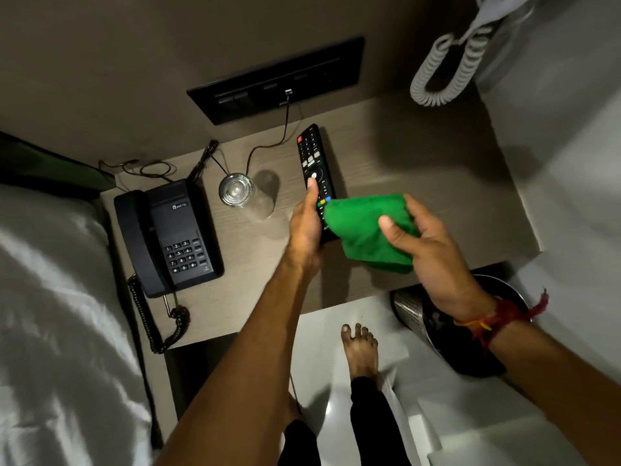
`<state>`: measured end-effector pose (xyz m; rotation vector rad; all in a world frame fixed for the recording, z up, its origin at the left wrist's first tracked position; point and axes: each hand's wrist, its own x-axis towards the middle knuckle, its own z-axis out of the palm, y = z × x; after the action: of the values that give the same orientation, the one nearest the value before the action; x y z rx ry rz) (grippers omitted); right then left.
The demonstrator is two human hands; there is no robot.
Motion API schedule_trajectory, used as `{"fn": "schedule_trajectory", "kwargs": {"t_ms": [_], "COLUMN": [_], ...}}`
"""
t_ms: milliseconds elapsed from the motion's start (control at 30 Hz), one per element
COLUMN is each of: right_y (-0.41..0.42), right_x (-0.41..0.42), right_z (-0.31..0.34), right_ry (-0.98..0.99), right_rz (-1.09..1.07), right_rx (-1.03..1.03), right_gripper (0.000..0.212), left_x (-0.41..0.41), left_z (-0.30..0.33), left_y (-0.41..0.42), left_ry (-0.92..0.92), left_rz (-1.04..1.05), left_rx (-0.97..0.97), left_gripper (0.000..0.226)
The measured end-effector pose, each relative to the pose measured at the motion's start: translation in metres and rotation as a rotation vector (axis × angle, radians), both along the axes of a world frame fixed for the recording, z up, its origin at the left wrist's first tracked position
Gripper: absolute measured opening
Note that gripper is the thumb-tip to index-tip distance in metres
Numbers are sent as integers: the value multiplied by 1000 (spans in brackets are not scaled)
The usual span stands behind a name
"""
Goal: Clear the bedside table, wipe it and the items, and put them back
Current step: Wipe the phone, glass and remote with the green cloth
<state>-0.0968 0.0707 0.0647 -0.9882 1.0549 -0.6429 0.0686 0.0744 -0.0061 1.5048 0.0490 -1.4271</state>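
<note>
- Wood-grain bench (420, 183) stands against a brown wall, with a white bed (50, 297) on its left side and pale floor in front.
- On the bench's left part sits a black telephone (168, 237), its coiled cord hanging over the front edge.
- Just right of the telephone stands a clear drinking glass (237, 190), upright.
- Left hand (305, 223) holds a black remote control (314, 166), its grip pinching the lower half, thumb lying on the buttons.
- Right hand (430, 257) has its grip pinching a bunched green cloth (366, 230), which is pressed against the remote's lower end.
- A red thread band (497, 317) circles the right wrist.
- Below the bench's front right edge stands a perforated metal bin (416, 314).
- A bare foot (359, 348) rests on the floor.
</note>
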Motion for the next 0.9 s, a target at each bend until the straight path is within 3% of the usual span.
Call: {"fn": "schedule_trajectory", "kwargs": {"t_ms": [133, 267, 467, 600, 667, 733, 833, 900], "right_y": [-9, -6, 19, 53, 78, 102, 145, 167], "right_x": [-11, -23, -23, -31, -37, -40, -55, -67], "right_z": [1, 2, 18, 23, 35, 49, 81, 97], "right_ry": [-52, -98, -172, -178, -195, -180, -99, -56], "right_rz": [-414, -699, -843, -888, -945, -993, -1105, -1128], "right_rx": [177, 321, 392, 368, 328, 290, 246, 215], "right_gripper": [18, 32, 37, 36, 35, 35, 34, 32], "left_x": [-11, -20, -1, -4, -14, -34, -87, -112], "left_z": [-18, -29, -26, -12, 10, 37, 93, 119], "left_y": [-10, -2, 0, 16, 33, 51, 92, 111], "left_ry": [-337, -581, -889, -963, -1037, -846, -138, 178], "left_rz": [-111, -255, -679, -740, -785, -791, -914, -974], "left_rx": [101, 183, 307, 453, 384, 172, 13, -37], "left_gripper": [48, 48, 64, 72, 70, 64, 69, 75]}}
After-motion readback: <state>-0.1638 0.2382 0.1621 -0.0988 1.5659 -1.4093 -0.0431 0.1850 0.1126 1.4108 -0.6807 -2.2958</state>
